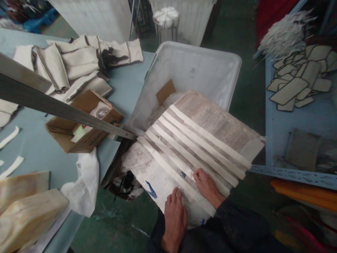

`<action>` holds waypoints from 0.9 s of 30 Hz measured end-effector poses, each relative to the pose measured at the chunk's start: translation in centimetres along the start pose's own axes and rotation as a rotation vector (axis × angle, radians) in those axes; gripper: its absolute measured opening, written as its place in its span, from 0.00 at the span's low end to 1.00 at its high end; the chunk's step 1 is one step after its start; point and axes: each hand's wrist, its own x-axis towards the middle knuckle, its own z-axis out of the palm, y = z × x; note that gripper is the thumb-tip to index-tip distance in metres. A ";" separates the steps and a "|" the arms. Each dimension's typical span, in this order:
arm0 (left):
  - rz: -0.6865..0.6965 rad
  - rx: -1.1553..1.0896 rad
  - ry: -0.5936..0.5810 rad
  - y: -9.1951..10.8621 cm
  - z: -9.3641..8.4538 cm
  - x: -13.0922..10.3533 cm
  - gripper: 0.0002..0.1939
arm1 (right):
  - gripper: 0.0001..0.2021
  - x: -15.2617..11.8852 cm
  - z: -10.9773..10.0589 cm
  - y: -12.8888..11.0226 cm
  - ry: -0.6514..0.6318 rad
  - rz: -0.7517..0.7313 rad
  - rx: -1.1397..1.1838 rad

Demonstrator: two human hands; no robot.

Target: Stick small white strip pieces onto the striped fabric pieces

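Observation:
A worn, stained board lies tilted in front of me, with several pale strips laid side by side across it. My left hand rests on the board's near part, fingers stretched out and holding nothing. Just right of it, my right hand is closed, thumb and fingers pinching one pale strip against the board. Its fingertips hide part of that strip. Blue marks show on the board's near left side.
Behind the board stands a white plastic bin. On the left table are a cardboard box, folded pale fabric pieces and foam blocks. A metal bar slants in from the left. Dark-edged pads lie at right.

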 end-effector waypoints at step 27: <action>-0.149 -0.134 -0.019 1.7 -1.7 2.3 0.19 | 0.21 4.1 -8.1 -8.1 -0.197 0.212 0.554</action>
